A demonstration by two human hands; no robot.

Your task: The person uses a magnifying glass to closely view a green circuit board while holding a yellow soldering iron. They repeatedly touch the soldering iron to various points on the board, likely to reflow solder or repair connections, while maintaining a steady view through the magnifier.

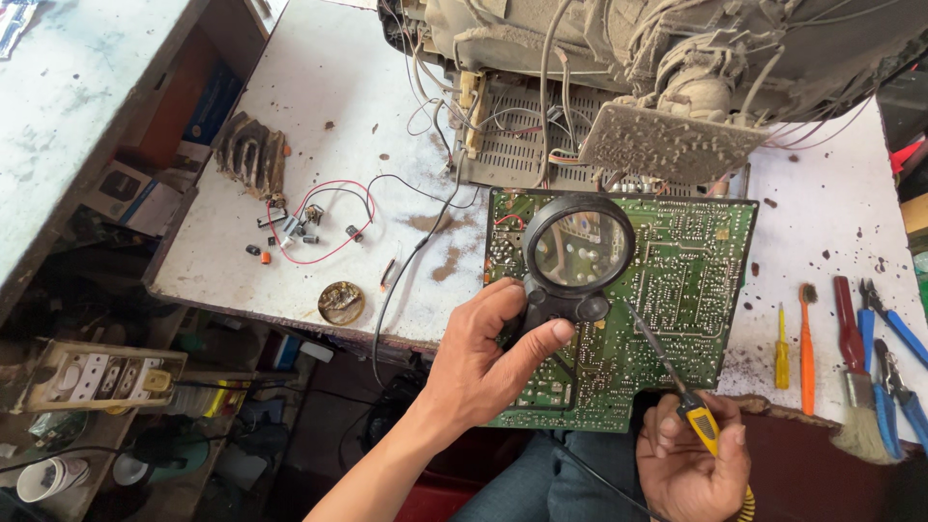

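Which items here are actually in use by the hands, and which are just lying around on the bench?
In use:
left hand holding the magnifying glass
right hand holding the yellow-handled soldering iron
green circuit board

Lying about:
small yellow screwdriver
orange brush
red-handled paintbrush
blue-handled pliers
round tin
loose parts with red wire

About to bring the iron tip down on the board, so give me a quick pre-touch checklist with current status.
1. Magnifier held over the green circuit board by the left hand: ok.
2. Soldering iron gripped in the right hand: ok.
3. Tip over the board and away from the left fingers: ok.
4. Tip under the lens: not ok, it sits right of it.
5. Tip hot: cannot tell.
6. Board lying steady on the table edge: cannot tell.
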